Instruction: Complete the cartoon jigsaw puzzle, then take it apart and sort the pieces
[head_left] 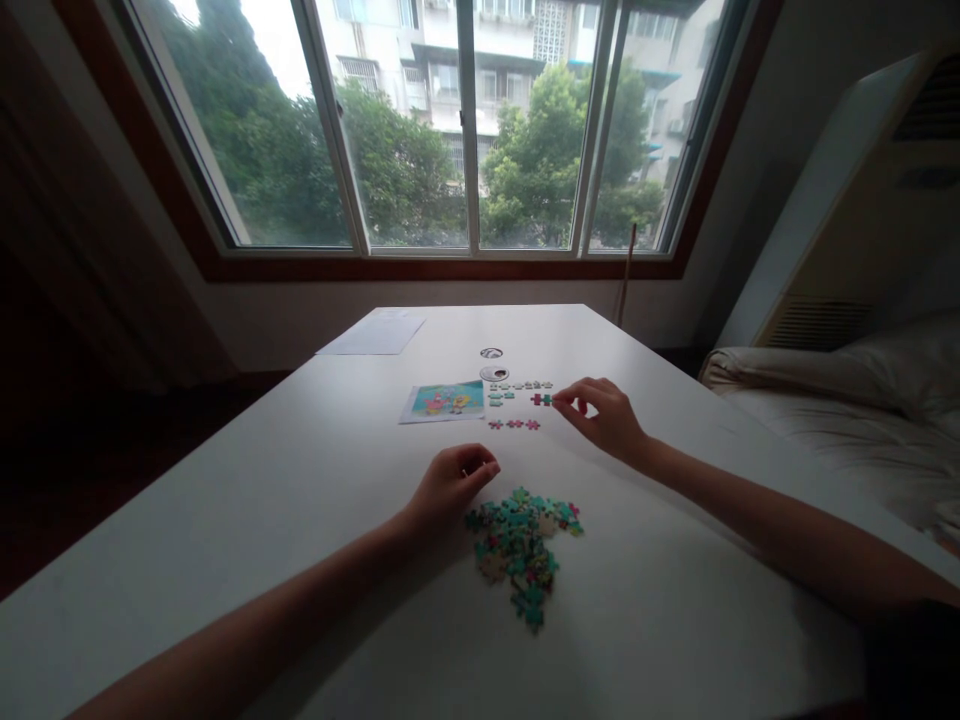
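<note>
A heap of small jigsaw pieces (521, 545), mostly teal with pink and cream, lies on the white table (300, 480) in front of me. My left hand (450, 485) rests on the table with fingers curled, touching the heap's left edge. My right hand (604, 415) reaches farther out, its thumb and forefinger pinched on a small puzzle piece (555, 400) at the right end of a short row of sorted pieces (521, 390). Another row of pink pieces (514, 424) lies just nearer. A colourful reference picture (444, 401) lies to the left of the rows.
A small round lid (493, 373) and a ring-shaped object (490, 353) sit beyond the rows. A white sheet of paper (373, 335) lies at the far left of the table. A wide window (457, 130) faces me; a cushioned seat (832, 400) stands at the right.
</note>
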